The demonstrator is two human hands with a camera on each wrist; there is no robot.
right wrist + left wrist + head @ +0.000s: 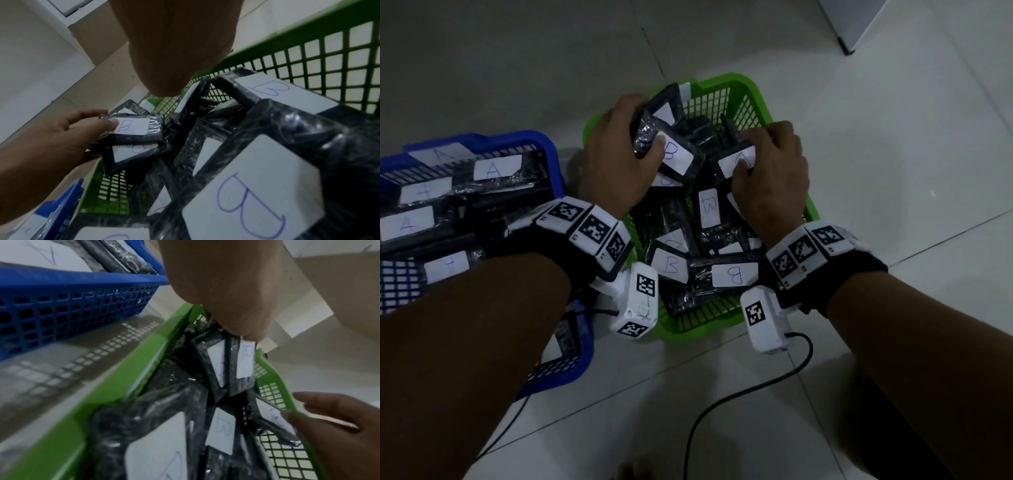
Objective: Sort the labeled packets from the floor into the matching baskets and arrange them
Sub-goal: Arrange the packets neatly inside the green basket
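Note:
The green basket point(743, 82) holds several black wrapped packets with white B labels, lying at mixed angles. My left hand point(644, 128) grips a small stack of these packets point(676, 156) at the basket's far left, thumb on the top B label point(133, 128). My right hand point(756, 150) pinches another B packet point(734, 161) near the middle, thumb on its label and fingers curled over its far edge. That packet point(275, 417) is tilted up. The blue basket point(551, 150) at the left holds packets labelled A point(493, 169).
Both baskets sit side by side on a white tiled floor, a narrow gap point(72, 361) between them. Black cables point(722, 404) trail over the tiles below my wrists. A white cabinet corner point(859, 20) stands at the far right.

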